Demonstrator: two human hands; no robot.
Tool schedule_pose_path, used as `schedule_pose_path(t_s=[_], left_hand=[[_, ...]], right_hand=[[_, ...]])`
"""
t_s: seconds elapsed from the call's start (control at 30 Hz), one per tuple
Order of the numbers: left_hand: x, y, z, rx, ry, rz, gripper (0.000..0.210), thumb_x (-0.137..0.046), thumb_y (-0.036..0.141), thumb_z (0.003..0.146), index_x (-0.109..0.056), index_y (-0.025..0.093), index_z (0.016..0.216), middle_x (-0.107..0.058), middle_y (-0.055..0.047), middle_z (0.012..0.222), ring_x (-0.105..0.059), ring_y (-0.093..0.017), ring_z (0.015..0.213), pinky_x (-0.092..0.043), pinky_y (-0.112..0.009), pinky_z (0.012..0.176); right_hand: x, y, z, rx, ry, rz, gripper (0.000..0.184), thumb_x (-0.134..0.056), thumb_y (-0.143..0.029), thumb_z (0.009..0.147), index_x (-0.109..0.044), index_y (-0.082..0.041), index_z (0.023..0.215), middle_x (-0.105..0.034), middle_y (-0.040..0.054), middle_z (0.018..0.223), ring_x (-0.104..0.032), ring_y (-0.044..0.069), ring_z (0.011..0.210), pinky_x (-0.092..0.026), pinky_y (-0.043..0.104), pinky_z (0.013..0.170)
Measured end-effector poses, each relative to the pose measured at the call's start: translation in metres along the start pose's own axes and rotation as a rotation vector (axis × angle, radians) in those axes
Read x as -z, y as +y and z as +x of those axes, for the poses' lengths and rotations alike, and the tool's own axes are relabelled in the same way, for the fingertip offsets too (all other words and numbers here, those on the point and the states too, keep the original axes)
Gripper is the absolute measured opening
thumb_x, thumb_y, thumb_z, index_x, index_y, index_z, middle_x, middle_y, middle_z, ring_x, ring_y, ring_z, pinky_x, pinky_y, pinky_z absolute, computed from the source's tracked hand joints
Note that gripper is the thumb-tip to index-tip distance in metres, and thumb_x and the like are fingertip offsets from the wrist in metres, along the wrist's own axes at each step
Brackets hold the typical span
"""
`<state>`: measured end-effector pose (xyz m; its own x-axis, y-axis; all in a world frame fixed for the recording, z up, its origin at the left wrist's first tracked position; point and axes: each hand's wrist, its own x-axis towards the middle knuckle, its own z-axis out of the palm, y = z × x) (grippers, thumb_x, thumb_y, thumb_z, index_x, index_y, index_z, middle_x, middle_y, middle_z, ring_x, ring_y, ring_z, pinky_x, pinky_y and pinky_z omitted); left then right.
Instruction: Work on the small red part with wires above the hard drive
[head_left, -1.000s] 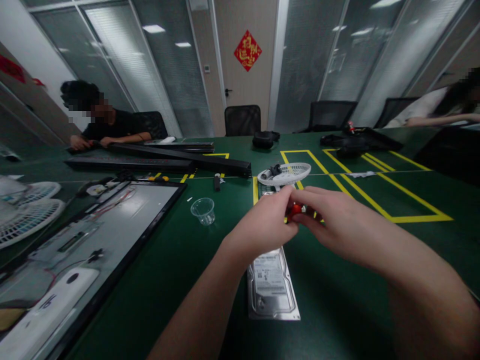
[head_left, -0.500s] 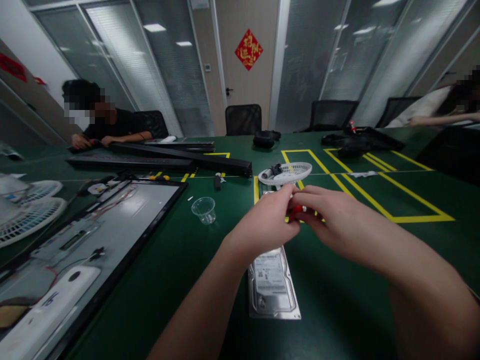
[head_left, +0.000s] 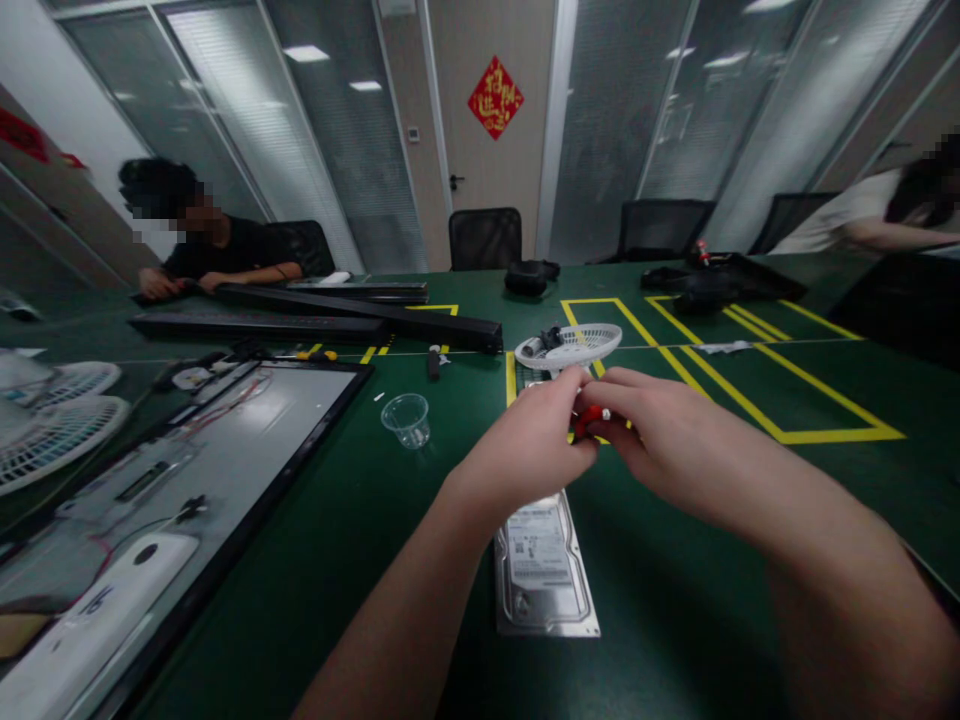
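Observation:
My left hand [head_left: 536, 430] and my right hand [head_left: 660, 425] meet above the table, fingers curled together. Between them shows a small red object [head_left: 589, 420] with a pale tip; its kind is mostly hidden by the fingers. My right hand's fingers are closed around it, and my left hand's closed fingers press against it from the other side. Below my left wrist a silver hard drive [head_left: 544, 570] with a white label lies flat on the green table. Just beyond the hands is a white slotted basket [head_left: 600, 342] with small dark parts in it.
A clear plastic cup [head_left: 406, 420] stands left of my hands. An opened flat panel [head_left: 247, 430] with a white device [head_left: 105, 620] on it fills the left side. Long black bars [head_left: 315, 328] lie farther back, near a person [head_left: 240, 250]. Another person [head_left: 862, 220] sits far right.
The red object shows slightly more between my fingers and appears turned a little. My hands stay almost in place; the whole view has shifted slightly.

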<state>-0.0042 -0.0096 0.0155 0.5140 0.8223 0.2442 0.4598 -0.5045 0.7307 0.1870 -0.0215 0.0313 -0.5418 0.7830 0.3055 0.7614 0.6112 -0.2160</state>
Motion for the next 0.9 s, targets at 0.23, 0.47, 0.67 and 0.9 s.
schedule_pose_path(t_s=[0.23, 0.47, 0.67, 0.9], left_hand=[[-0.0019, -0.0009, 0.0006, 0.004, -0.004, 0.052, 0.027, -0.063, 0.007, 0.087, -0.059, 0.022, 0.109, -0.077, -0.010, 0.114, -0.074, -0.029, 0.105, -0.059, -0.041, 0.089], [-0.0024, -0.0029, 0.0015, -0.015, 0.006, 0.020, 0.030, -0.065, 0.010, 0.089, -0.059, 0.021, 0.116, -0.076, -0.012, 0.121, -0.072, -0.030, 0.112, -0.059, -0.041, 0.092], [-0.0026, -0.0025, 0.0009, -0.001, -0.001, 0.046, 0.025, -0.063, 0.009, 0.088, -0.058, 0.021, 0.109, -0.076, -0.011, 0.115, -0.073, -0.029, 0.104, -0.059, -0.042, 0.089], [-0.0017, -0.0034, -0.0002, -0.011, -0.001, 0.018, 0.029, -0.064, 0.010, 0.088, -0.060, 0.021, 0.115, -0.076, -0.011, 0.116, -0.073, -0.030, 0.108, -0.058, -0.043, 0.090]], right_hand=[[-0.0035, -0.0012, -0.0005, -0.109, -0.014, -0.050, 0.011, -0.068, -0.025, 0.102, -0.074, -0.021, 0.110, -0.080, 0.0094, 0.103, -0.072, 0.026, 0.083, -0.048, 0.036, 0.071], [-0.0024, -0.0005, 0.0004, -0.033, -0.002, 0.014, 0.029, -0.055, -0.003, 0.095, -0.071, -0.021, 0.110, -0.077, 0.0099, 0.114, -0.073, 0.026, 0.096, -0.051, 0.037, 0.082], [-0.0017, -0.0010, -0.0007, -0.126, -0.009, -0.036, 0.013, -0.068, -0.026, 0.102, -0.075, -0.021, 0.112, -0.079, 0.0100, 0.104, -0.072, 0.028, 0.085, -0.049, 0.039, 0.073], [0.0003, -0.0016, 0.0000, -0.020, 0.008, 0.034, 0.028, -0.057, -0.003, 0.096, -0.074, -0.021, 0.110, -0.078, 0.0089, 0.112, -0.074, 0.025, 0.095, -0.052, 0.036, 0.081]])
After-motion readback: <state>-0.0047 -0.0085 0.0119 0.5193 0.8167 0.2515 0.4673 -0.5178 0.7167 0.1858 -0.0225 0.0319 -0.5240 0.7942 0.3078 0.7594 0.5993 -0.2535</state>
